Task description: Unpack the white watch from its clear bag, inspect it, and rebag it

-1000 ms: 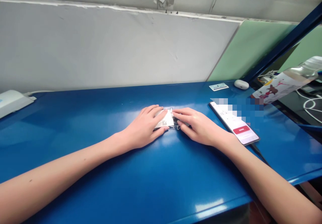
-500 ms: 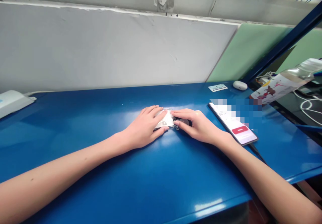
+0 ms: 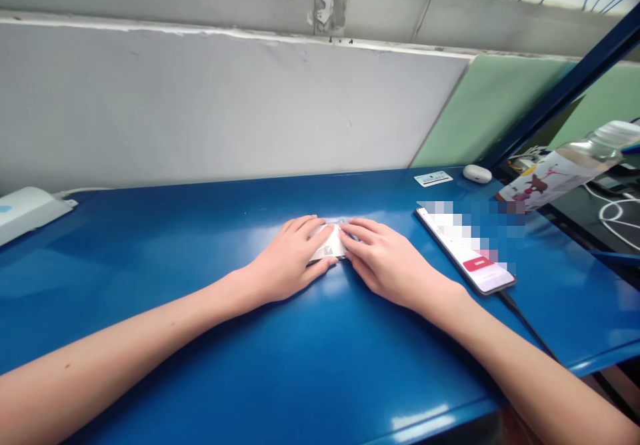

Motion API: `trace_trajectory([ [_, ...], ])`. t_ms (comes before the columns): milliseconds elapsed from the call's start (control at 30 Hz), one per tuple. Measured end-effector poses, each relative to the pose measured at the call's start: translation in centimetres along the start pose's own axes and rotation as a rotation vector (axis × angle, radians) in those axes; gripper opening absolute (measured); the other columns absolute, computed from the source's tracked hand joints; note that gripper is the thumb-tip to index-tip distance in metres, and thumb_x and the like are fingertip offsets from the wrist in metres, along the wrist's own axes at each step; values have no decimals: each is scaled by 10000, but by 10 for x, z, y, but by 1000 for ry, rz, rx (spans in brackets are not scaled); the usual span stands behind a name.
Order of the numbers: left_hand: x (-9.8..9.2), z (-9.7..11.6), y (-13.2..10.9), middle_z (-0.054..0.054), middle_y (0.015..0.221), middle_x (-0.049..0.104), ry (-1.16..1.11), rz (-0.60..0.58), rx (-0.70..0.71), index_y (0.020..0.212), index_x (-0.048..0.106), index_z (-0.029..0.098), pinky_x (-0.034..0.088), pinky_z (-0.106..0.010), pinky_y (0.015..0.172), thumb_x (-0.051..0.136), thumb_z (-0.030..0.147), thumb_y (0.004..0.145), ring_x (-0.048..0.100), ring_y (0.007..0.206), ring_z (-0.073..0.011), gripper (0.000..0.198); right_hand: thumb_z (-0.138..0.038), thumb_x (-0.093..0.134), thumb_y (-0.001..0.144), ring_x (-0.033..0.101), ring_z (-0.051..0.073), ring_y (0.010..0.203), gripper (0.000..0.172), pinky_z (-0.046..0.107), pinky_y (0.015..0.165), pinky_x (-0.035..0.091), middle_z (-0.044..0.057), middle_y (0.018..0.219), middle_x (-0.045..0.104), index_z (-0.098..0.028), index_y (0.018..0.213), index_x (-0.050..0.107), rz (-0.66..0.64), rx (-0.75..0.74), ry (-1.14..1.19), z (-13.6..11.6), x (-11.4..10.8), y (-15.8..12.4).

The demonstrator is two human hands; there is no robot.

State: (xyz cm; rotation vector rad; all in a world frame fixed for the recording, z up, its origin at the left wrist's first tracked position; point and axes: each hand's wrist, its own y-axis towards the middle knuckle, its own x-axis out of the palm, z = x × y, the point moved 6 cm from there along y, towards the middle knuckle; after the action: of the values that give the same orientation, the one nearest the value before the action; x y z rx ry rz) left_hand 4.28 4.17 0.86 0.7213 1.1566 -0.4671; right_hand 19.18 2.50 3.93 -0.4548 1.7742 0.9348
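Note:
A small, flat white packet [image 3: 329, 248] with a shiny, clear-looking edge lies on the blue tabletop [image 3: 300, 358] between my hands. My left hand [image 3: 287, 258] covers its left part, the thumb along the near edge and the fingers over the far side. At the packet's right end, my right hand [image 3: 387, 258] has its fingers bent and close together, tips pressing on the packet. Whatever lies beneath the right palm is hidden. Both hands rest low against the table.
To the right lie a phone [image 3: 465, 252] with a black cable [image 3: 530, 332], a white card [image 3: 433, 178] and a white earbud case [image 3: 477, 174]. A bottle [image 3: 560, 168] leans beyond them. A white device [image 3: 33, 212] sits at far left; a wall [image 3: 225, 112] rises behind.
My right hand has turned palm-down and closed in over the packet's right end. The dark piece visible there before is now covered. My left hand stays on the packet.

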Motion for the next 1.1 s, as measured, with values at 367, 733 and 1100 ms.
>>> trace_trajectory([
  [367, 0, 0, 0, -201, 1418, 541, -16, 10, 8, 1414, 499, 116, 405, -569, 1088, 465, 420, 1015, 465, 1342, -382, 503, -244, 594, 930, 669, 273, 1154, 272, 451, 989, 553, 110, 1227, 730, -178, 1170, 706, 62, 194, 232, 20, 6, -3],
  [733, -2, 0, 1, -201, 1408, 550, -34, 17, -2, 1407, 514, 144, 405, -580, 1080, 485, 414, 1000, 472, 1337, -379, 490, -196, 464, 988, 619, 295, 1208, 311, 491, 1015, 532, 124, 1251, 714, -145, 1189, 695, 29, 83, 133, 14, 6, -2],
  [1100, 1, 2, 2, -211, 1420, 543, 24, -18, -3, 1400, 504, 100, 390, -552, 1089, 464, 388, 1017, 483, 1345, -372, 480, -122, 414, 972, 654, 351, 1142, 329, 497, 976, 557, 240, 1187, 705, -26, 1129, 687, -12, -36, -160, -7, 7, 4],
])
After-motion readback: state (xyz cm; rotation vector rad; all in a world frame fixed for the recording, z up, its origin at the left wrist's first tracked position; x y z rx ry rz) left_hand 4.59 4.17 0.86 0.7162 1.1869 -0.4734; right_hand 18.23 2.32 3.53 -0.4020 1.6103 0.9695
